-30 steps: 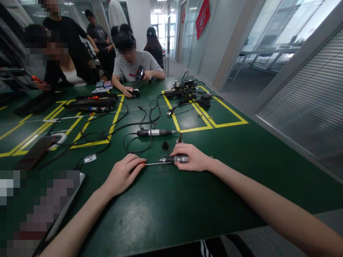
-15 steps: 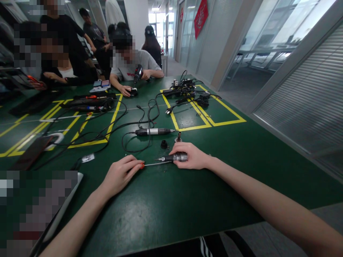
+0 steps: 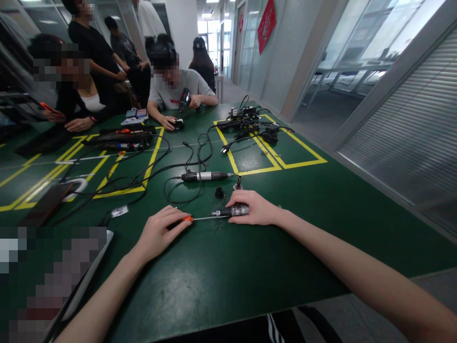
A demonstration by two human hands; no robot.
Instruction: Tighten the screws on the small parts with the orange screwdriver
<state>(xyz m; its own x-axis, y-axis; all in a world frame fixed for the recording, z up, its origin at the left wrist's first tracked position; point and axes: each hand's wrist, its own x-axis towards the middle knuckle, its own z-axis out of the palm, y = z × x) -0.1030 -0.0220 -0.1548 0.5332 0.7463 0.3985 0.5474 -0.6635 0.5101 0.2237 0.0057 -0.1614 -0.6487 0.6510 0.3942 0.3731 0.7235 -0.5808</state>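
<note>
While the left hand [image 3: 160, 232] curls around a screwdriver [image 3: 200, 218] with an orange handle, its thin shaft points right into a small metal tool [image 3: 233, 211] that the right hand [image 3: 257, 208] pins to the green surface [image 3: 232, 267]. Just beyond lie a black cap [image 3: 219, 193] and a corded tool [image 3: 203, 176].

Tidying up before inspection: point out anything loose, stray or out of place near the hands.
Two small parts lie loose beyond the right hand: a black ring-shaped cap and a short metal piece standing upright. Nothing looks spilled or broken.
</note>
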